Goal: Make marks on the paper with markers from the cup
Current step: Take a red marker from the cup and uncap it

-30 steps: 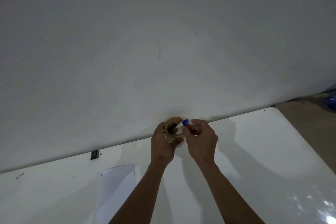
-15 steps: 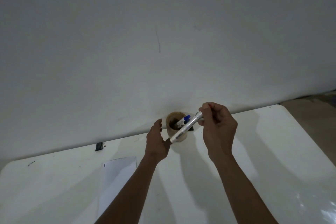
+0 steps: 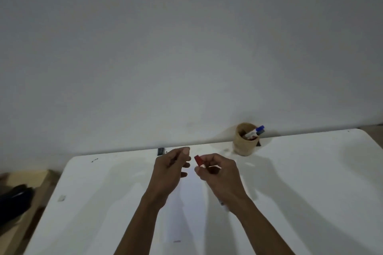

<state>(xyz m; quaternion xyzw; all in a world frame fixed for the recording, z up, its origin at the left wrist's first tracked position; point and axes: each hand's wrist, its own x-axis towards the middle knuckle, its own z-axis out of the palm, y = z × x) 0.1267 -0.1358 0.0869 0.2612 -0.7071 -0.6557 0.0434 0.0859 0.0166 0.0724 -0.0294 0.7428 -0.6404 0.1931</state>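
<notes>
A tan cup [image 3: 244,144] stands at the table's far edge against the wall, with a blue-capped marker [image 3: 255,131] and others leaning out of it. My right hand [image 3: 219,174] is shut on a marker with a red cap [image 3: 199,160]; the cap points up and left, and the white barrel shows below my wrist. My left hand [image 3: 171,166] hovers just left of the cap, fingers apart, holding nothing. Both hands are above the white paper [image 3: 190,203], which lies lengthwise toward me and carries a small pink mark [image 3: 176,241] near its close end.
The white table [image 3: 310,182] ends at a plain wall. A small black object [image 3: 160,150] sits at the far edge and a small scrap [image 3: 61,198] near the left edge. Left of the table, lower down, are a dark object [image 3: 14,198] and a wooden piece [image 3: 27,178].
My right hand drew a marker out of the cup and carried it left and toward me over the paper. My left hand let go of the cup and followed. The view swung left.
</notes>
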